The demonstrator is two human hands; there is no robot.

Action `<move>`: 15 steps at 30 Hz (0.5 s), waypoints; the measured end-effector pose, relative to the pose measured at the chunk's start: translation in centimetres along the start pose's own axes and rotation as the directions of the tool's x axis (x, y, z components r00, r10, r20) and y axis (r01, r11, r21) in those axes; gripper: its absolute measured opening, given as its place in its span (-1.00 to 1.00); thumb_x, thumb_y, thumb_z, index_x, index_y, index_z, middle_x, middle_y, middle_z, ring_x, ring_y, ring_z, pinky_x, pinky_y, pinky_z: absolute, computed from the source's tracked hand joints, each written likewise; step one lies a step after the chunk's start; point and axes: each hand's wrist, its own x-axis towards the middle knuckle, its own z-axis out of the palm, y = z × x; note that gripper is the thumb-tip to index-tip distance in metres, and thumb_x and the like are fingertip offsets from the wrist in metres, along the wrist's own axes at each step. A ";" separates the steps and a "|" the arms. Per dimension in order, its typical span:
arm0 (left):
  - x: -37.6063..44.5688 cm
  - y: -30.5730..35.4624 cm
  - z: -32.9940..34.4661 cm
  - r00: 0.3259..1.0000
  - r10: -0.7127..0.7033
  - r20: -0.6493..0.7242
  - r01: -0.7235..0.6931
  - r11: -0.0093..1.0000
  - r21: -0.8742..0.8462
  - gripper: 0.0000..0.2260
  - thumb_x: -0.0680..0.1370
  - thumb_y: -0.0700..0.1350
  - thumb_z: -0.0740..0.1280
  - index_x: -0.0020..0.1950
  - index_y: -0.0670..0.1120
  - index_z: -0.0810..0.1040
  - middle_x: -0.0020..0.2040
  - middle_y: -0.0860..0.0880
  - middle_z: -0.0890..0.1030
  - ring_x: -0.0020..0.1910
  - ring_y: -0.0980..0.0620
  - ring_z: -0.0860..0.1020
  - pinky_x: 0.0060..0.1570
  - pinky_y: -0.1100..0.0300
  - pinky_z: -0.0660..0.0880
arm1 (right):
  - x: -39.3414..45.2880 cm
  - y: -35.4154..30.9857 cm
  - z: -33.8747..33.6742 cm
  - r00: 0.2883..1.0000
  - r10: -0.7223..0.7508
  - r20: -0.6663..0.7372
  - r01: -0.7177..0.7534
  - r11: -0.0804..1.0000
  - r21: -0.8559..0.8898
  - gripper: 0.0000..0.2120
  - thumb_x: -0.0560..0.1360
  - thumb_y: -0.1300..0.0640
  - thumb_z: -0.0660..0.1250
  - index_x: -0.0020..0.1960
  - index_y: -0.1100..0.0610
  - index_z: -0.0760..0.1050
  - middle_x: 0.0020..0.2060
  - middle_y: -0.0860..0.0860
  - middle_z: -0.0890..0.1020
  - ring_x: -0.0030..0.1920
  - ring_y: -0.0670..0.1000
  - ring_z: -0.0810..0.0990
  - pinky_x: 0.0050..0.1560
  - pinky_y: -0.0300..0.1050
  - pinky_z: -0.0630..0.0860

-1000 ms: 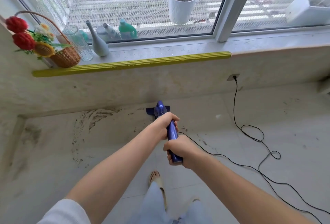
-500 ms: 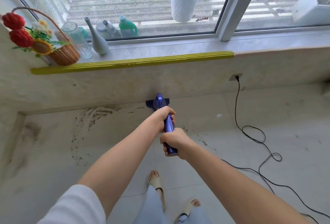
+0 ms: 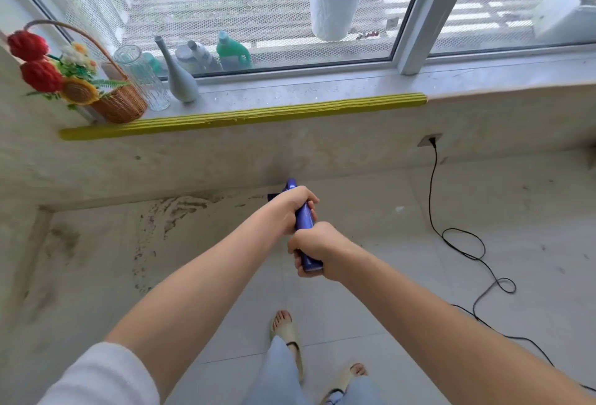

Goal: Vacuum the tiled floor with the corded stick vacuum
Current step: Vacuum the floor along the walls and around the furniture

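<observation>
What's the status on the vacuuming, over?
Both hands, left ahead of right, grip the blue vacuum. Head at the wall base. Dirt left; cord looped right.

We grip the blue stick vacuum [image 3: 304, 220] with both hands, left hand [image 3: 292, 207] ahead of right hand [image 3: 314, 249]. Its black cord [image 3: 464, 249] loops across the tiled floor [image 3: 403, 275] to the wall socket [image 3: 429, 140].
</observation>
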 end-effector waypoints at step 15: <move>0.6 -0.4 1.5 1.000 -0.028 -0.013 0.028 0.998 0.056 -0.81 0.55 -0.25 0.19 -0.26 -0.12 0.33 -0.60 0.03 0.36 -0.53 0.13 0.31 -0.49 0.30 0.32 | 1.4 1.1 -1.2 0.999 -0.003 -0.033 0.001 0.997 -0.074 -0.82 0.47 0.41 0.19 0.05 0.27 0.36 -0.40 0.11 0.44 -0.44 0.00 0.43 -0.46 -0.17 0.45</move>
